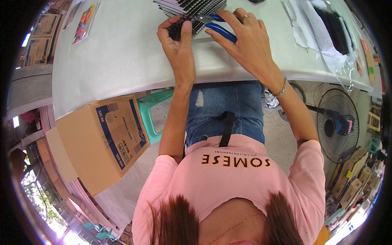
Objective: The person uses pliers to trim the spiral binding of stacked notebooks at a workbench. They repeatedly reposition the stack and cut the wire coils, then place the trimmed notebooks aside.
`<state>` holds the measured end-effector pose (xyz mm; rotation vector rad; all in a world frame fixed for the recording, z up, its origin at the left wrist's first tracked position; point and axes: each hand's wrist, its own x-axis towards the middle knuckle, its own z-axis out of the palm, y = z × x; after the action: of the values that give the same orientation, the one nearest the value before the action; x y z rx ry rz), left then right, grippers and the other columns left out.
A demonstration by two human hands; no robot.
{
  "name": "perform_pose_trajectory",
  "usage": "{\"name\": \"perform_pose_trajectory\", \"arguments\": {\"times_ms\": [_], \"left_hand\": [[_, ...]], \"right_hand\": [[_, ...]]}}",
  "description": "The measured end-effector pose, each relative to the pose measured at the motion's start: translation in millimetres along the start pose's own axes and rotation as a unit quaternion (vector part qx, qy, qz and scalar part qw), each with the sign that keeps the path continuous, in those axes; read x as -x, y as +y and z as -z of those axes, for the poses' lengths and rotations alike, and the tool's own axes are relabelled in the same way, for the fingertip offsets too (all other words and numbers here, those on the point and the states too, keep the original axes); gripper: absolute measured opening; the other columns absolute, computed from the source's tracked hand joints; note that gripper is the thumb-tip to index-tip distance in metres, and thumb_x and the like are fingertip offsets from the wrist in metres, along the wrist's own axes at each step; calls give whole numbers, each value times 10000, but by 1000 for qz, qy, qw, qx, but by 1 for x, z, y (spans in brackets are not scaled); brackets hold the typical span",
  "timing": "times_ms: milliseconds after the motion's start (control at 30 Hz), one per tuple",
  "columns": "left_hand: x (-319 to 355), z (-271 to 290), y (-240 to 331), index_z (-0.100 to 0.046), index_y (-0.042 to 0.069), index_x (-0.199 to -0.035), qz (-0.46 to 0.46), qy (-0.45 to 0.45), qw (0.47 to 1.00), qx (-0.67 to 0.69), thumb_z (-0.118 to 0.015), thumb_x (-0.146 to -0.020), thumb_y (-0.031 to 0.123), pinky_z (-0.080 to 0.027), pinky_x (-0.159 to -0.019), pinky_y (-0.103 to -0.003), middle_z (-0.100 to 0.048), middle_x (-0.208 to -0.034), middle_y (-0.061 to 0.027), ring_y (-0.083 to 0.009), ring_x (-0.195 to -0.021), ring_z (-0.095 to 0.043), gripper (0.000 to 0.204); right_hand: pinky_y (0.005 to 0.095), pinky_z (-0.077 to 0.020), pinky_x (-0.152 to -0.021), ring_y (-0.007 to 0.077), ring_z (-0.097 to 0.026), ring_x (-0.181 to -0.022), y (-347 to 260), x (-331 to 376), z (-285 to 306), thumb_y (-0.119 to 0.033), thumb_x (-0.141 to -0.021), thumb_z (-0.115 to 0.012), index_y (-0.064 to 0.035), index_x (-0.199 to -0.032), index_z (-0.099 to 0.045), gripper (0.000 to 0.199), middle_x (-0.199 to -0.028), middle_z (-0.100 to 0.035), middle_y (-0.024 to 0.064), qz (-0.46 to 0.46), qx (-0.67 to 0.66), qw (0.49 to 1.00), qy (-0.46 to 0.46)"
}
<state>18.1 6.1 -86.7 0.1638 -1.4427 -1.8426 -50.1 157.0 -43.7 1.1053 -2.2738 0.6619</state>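
The left hand [176,38] pinches a black wire coil [178,29] at the table [122,53] edge, beside a stack of bound pads [192,6]. The right hand [245,41] grips blue-handled pliers [216,25], tips at the coil's end; holding the coil steady should keep the cut clean.

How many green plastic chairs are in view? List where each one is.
3: one green plastic stool-like chair under the table beside the brown cardboard box, two small green chairs far off at lower left. Others may be hidden.
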Motion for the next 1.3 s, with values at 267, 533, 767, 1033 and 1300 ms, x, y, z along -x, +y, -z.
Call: {"name": "perform_pose_trajectory", "arguments": {"times_ms": [267,533,767,1033,1300], "left_hand": [[-1,0,-2,-514,16,-1238,-13,16,1000,-15,-665,-1007,175,-431,-929,-260,-566,-1118,-48,-106,-1017,-521,319],[-2,-1,3,-513,24,-1232,-3,38,999,23,-647,-1019,203,-418,-930,-277,-556,-1111,-50,-119,-1015,-505,309],[1,2,-1,-497,22,-1257,5,4,997,-71,-678,-995,225,-408,-1018,-306,-491,-1194,-65,-156,-1099,-510,378],[0,5,-7,-536,6,-1234,16,13,998,-51,-715,-972,197,-443,-950,-274,-559,-1117,-56,-127,-1035,-537,371],[0,5,-10,-570,5,-1181,17,31,999,-11,-728,-960,154,-448,-893,-253,-605,-1066,-45,-107,-963,-546,310]], "right_hand": [[439,-484,-717,309,-655,-823,-4,-6,-6,-473,-914,-688,-156,-1152,-670,397,-985,-675,111,4,-37,999,1],[412,-548,-663,308,-695,-792,-3,5,-3,-458,-919,-687,-122,-1121,-664,393,-896,-686,106,-74,-73,994,-30],[434,-430,-778,302,-609,-905,7,9,-14,-500,-907,-694,-123,-1221,-657,492,-1010,-638,142,-10,-9,1000,-4],[433,-427,-763,292,-611,-891,7,7,-13,-512,-903,-694,-142,-1222,-656,490,-997,-632,134,-6,-17,1000,-5],[412,-440,-797,268,-610,-920,1,3,-8,-514,-910,-703,-124,-1267,-666,530,-1064,-649,134,0,3,1000,-17]]}}
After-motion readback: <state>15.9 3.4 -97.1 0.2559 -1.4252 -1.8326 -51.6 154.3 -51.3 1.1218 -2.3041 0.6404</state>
